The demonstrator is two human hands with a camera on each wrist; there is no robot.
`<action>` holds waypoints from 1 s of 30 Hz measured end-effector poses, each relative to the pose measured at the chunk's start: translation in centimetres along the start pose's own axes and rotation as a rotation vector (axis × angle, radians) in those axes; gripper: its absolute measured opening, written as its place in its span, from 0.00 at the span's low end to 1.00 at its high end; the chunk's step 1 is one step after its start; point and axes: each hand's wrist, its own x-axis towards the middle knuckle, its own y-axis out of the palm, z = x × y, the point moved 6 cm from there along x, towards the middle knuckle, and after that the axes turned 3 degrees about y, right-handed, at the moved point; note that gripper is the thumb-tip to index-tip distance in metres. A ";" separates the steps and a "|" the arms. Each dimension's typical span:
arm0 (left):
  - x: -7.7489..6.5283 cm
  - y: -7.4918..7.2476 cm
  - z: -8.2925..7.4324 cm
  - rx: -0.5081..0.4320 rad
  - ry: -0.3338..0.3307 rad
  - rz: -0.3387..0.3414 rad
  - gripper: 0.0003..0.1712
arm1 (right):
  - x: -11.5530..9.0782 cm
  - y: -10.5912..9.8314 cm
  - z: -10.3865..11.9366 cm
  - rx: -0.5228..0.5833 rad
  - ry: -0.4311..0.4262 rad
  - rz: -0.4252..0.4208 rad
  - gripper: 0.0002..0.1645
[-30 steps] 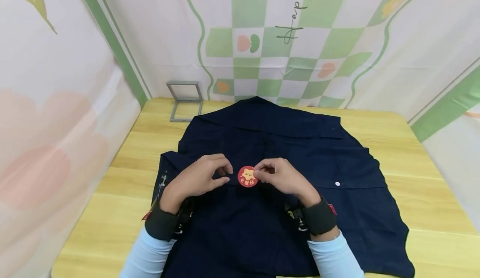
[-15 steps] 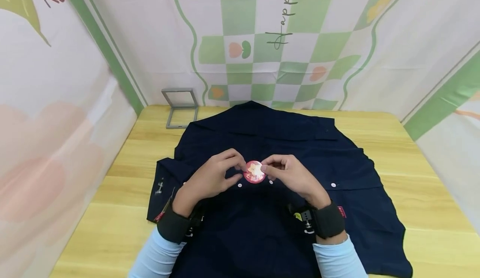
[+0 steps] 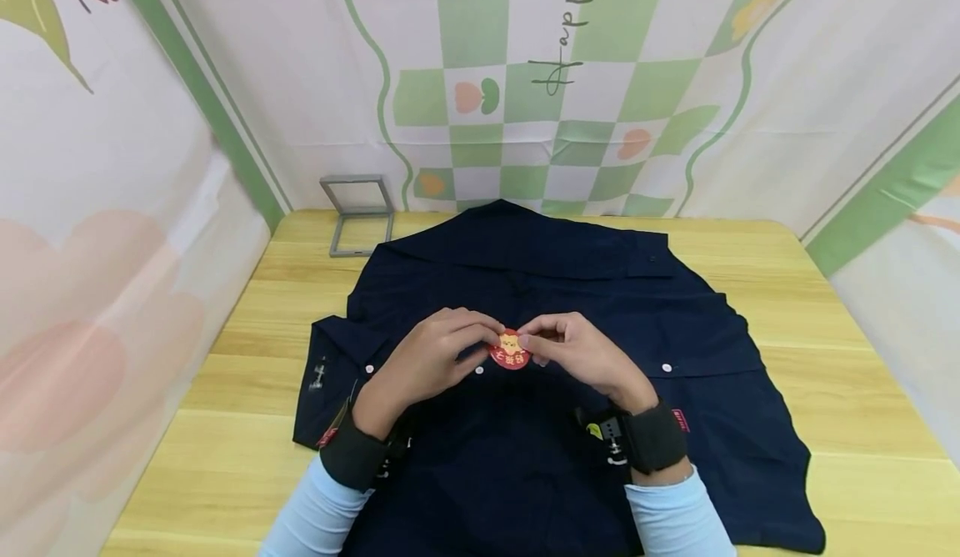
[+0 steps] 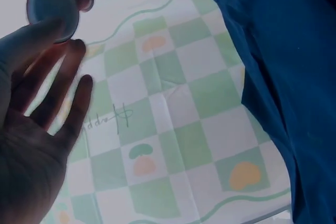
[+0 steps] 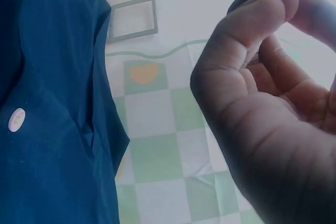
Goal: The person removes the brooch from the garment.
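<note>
A round red badge (image 3: 510,360) with a yellow star figure is held up over a dark navy shirt (image 3: 562,465). My right hand (image 3: 581,355) pinches its right edge between thumb and index finger. At the opposite edge, my left hand (image 3: 442,353) has its index finger along the top left of the badge. From the left wrist, the badge's plain grey back (image 4: 50,1) shows, with the left thumb across its lower part and the other fingers extended behind. White buttons, one of them a button (image 3: 667,368) at the right, dot the shirt.
The shirt lies spread over a light wooden table (image 3: 225,424). Behind it, at the back left, stands a grey hinged frame (image 3: 364,214). A printed curtain (image 3: 300,82) hangs around the table's back and sides.
The left hand has come rightward from beside the badge onto its left edge. The badge has shifted slightly right and tilted, briefly catching glare. The right hand keeps its pinch.
</note>
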 end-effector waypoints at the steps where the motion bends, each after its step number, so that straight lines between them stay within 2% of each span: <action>1: 0.0 -0.1 -0.1 0.010 0.029 -0.025 0.10 | 0.0 0.0 0.0 0.006 0.002 -0.001 0.18; 5: 0.0 -0.4 -0.4 0.003 0.115 -0.124 0.12 | -0.2 0.2 -0.1 0.026 0.007 -0.004 0.19; 8: 0.2 -0.8 -0.4 -0.020 0.125 -0.195 0.13 | -0.2 0.1 0.1 0.039 0.009 -0.030 0.19; 13: 0.8 -1.7 0.1 -0.054 0.074 -0.285 0.11 | -0.1 -0.6 1.6 0.054 -0.024 -0.137 0.20; 21: 1.2 -1.8 0.6 -0.105 -0.008 -0.393 0.10 | -0.7 -1.7 3.1 0.115 -0.077 -0.316 0.19; 30: 0.9 -1.8 1.4 -0.172 -0.098 -0.453 0.09 | -1.7 -2.4 3.6 0.148 -0.177 -0.407 0.16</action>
